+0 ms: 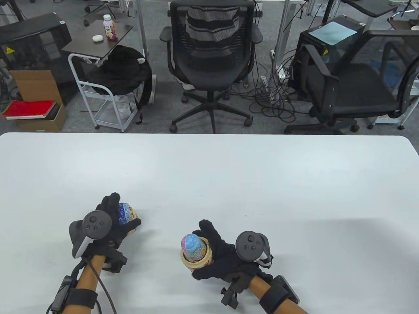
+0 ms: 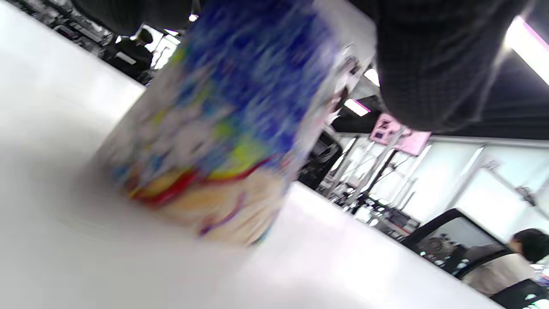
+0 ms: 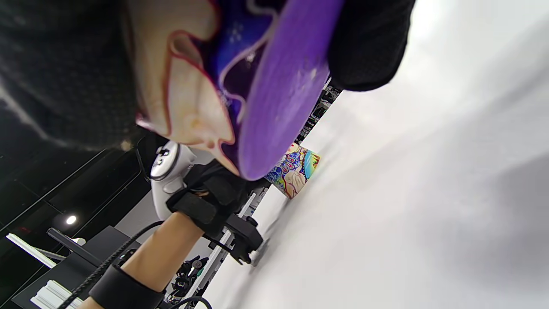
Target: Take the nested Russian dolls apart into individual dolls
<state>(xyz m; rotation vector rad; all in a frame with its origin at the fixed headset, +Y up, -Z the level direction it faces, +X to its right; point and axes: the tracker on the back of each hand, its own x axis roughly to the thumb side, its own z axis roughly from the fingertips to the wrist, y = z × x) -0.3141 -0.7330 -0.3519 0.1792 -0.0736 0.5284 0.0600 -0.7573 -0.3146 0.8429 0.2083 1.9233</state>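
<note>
My left hand [image 1: 122, 216] grips the top half of the outer doll [image 1: 126, 214], blue and patterned, with its open rim on or just over the white table [image 1: 209, 170]. It fills the left wrist view [image 2: 214, 128], blurred. My right hand [image 1: 209, 248] holds the bottom half of the outer doll [image 1: 198, 260], a cream-rimmed cup, above the table. A smaller pastel doll [image 1: 193, 245] stands inside it, its head sticking out. The right wrist view shows the cup's purple base [image 3: 283, 90] between my fingers [image 3: 369, 43], and the left hand with the top half [image 3: 294, 171] beyond.
Black office chairs [image 1: 211, 59] stand beyond the table's far edge. A small side table with a bottle [image 1: 110, 27] is at the back left. The table surface is bare white around both hands.
</note>
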